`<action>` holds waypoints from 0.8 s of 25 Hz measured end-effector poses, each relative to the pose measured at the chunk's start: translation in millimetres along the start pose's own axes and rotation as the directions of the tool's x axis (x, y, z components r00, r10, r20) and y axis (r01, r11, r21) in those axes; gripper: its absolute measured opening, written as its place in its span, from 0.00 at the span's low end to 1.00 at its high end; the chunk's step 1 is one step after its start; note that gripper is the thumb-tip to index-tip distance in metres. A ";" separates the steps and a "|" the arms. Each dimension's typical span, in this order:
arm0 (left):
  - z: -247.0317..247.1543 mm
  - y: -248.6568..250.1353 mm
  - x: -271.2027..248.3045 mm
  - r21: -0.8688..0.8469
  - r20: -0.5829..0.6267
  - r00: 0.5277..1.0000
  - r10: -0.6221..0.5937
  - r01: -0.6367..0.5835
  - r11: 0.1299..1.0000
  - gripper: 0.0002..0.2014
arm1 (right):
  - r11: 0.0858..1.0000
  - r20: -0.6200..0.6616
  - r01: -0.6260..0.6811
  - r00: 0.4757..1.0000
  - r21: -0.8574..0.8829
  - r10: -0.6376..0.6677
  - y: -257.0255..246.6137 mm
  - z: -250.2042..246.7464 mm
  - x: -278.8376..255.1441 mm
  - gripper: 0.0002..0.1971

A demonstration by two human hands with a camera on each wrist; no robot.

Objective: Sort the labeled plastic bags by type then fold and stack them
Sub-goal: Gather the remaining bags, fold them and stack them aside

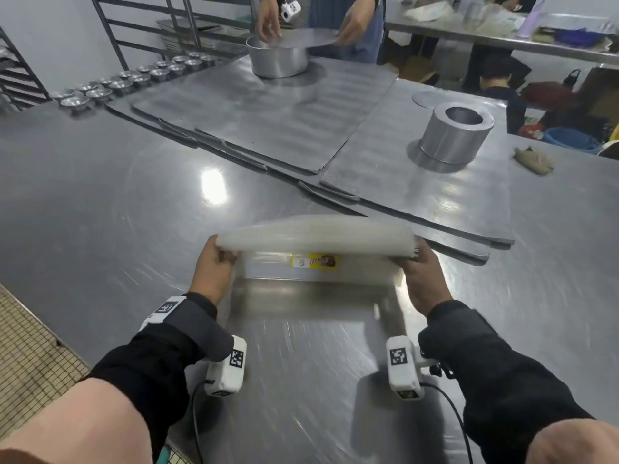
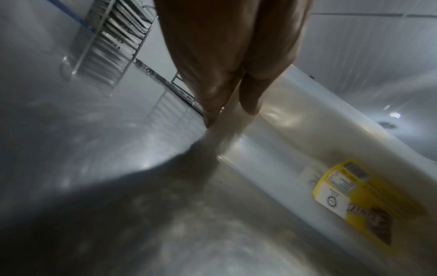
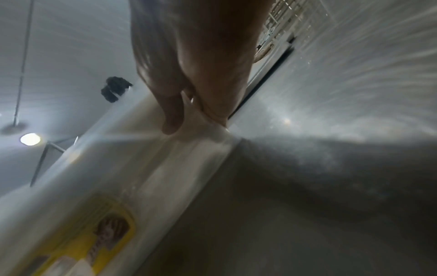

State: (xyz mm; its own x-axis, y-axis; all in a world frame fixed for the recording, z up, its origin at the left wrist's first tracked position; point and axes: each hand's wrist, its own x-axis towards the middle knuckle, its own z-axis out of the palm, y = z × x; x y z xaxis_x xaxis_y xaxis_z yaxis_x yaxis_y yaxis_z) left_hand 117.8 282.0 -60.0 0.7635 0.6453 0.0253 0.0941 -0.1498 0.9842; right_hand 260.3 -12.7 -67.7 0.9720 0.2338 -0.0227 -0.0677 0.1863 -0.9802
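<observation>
2 hands hold a stack of clear plastic bags just above a steel table. The left hand pinches its left end, the right hand its right end. A yellow label shows underneath.

Head looks down; wrists closely face shared bag stack.

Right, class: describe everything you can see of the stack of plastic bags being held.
The stack of plastic bags is translucent, milky white and motion-blurred. It is being folded, its upper part lifted over a flat lower part lying on the steel table. A yellow label shows underneath. The left hand and right hand pinch its two ends.
</observation>
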 end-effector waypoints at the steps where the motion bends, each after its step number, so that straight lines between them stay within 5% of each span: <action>1: -2.2 0.3 -0.6 0.009 0.060 0.998 -0.025 0.024 1.000 0.15 | 1.000 0.040 -0.007 0.999 -0.018 0.008 1.1 -3.0 0.3 0.24; 4: -1.7 3.3 -1.6 0.035 0.100 0.993 -0.061 0.057 0.998 0.14 | 0.997 0.076 -0.039 0.996 -0.068 0.044 3.3 -5.0 0.7 0.29; 7: 3.5 3.5 0.0 0.065 -0.009 1.000 -0.019 0.019 0.998 0.11 | 0.996 -0.004 -0.023 1.000 -0.087 0.023 -1.9 0.5 -0.9 0.24; 15: 0.9 3.9 -3.3 0.033 0.037 0.999 -0.023 0.022 0.999 0.11 | 0.991 -0.065 -0.073 0.996 -0.115 0.066 0.9 -2.1 -13.7 0.21; 20: 4.5 15.5 13.9 0.275 0.029 0.995 -0.098 0.086 0.958 0.06 | 0.968 -0.147 -0.130 0.984 -0.216 0.099 -27.1 0.7 -12.5 0.12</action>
State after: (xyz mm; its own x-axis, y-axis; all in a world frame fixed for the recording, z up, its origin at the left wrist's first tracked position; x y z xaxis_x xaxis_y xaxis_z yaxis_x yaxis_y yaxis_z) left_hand 132.7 285.2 -45.1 0.7692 0.6345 -0.0760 0.3312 -0.2941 0.8966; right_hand 249.8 -20.0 -40.7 0.9829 0.1088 -0.1485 -0.1430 -0.0564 -0.9881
